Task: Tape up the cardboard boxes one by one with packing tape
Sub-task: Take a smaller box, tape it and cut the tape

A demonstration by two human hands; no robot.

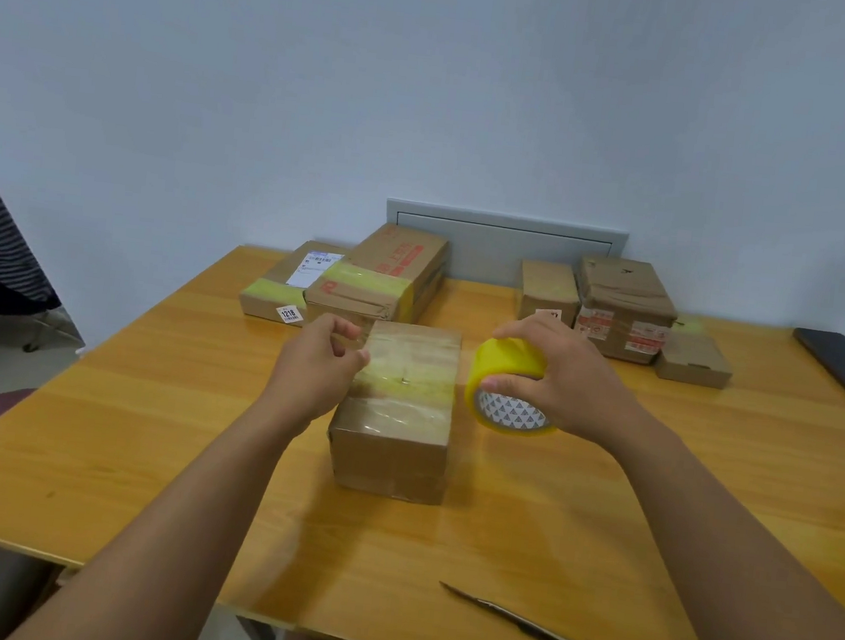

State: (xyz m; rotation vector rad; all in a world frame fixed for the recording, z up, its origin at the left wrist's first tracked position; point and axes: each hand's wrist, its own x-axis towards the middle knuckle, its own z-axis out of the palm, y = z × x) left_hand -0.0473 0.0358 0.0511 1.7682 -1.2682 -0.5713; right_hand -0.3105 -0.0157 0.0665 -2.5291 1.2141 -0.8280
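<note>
A small brown cardboard box (400, 421) stands in the middle of the wooden table (142, 422), with a yellowish band of tape across its top. My right hand (564, 380) grips a yellow roll of packing tape (507, 384) just right of the box, held above the table. My left hand (320, 366) hovers at the box's upper left edge with thumb and fingers pinched together; a thin clear strip of tape seems to run from it, but I cannot tell for sure.
Two taped boxes (378, 279) lie at the back left and several more boxes (623, 308) at the back right. A dark phone (844, 363) rests at the far right edge. A slim metal knife (540, 633) lies near the front edge.
</note>
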